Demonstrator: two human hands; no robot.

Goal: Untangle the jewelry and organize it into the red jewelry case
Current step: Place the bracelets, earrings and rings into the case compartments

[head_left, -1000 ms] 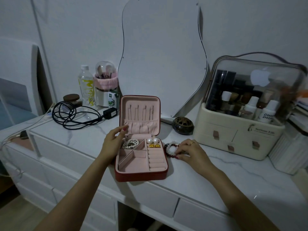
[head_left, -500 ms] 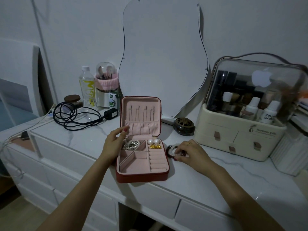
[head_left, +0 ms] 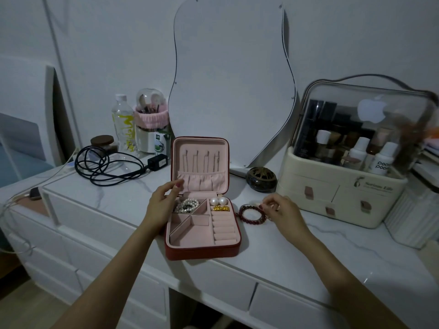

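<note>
The red jewelry case (head_left: 203, 251) stands open between the 2 hands, lid upright at its far end, the left hand (head_left: 161, 205) resting relaxed against its left wall, while the right hand (head_left: 280, 211) apparently pinches the dark beaded bracelet (head_left: 251, 213) lying flat just right of it.

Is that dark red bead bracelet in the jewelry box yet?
Not yet. The dark red bracelet lies on the table, just right of the open red case.

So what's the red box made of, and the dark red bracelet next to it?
The red jewelry case looks like faux leather outside, smooth with a dull sheen; its pink lining looks soft and matte, probably velvet. The dark red bracelet is round glossy beads, maybe stone or glass; the look can't settle which.
</note>
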